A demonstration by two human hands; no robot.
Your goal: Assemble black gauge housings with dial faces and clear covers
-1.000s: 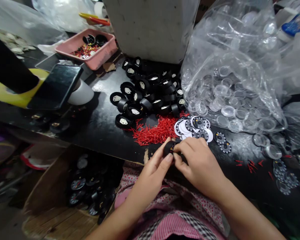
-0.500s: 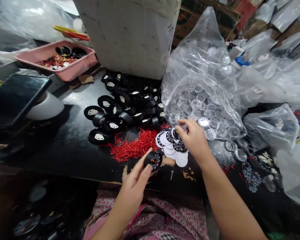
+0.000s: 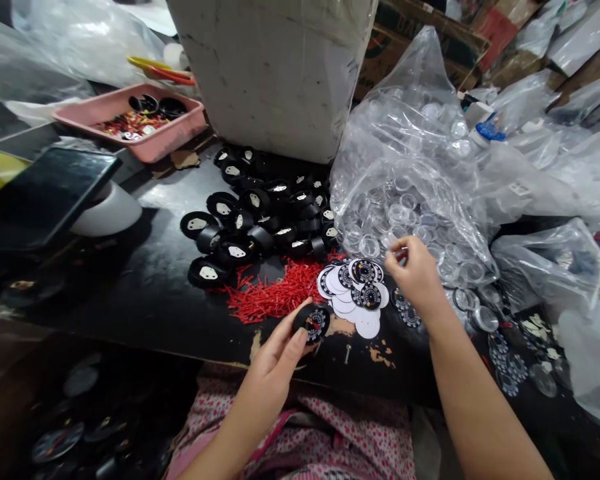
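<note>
Near the table's front edge, my left hand grips a round black dial unit with a red pointer on its face. My right hand is at the front of a clear plastic bag of round transparent covers; its fingers are curled together, and whatever is between them is too small to make out. Printed dial discs and white discs lie in an overlapping pile between the hands. Left of them is a heap of red pointers, with several black round housings behind it.
A pink tray of small parts stands at the back left, near a dark tablet on a white stand. A large pale box rises at the back. Loose covers and more plastic bags lie at the right.
My right hand has moved right, away from the disc pile to the bag's edge, uncovering more printed discs. My left hand still holds the dial unit. The view has shifted slightly.
</note>
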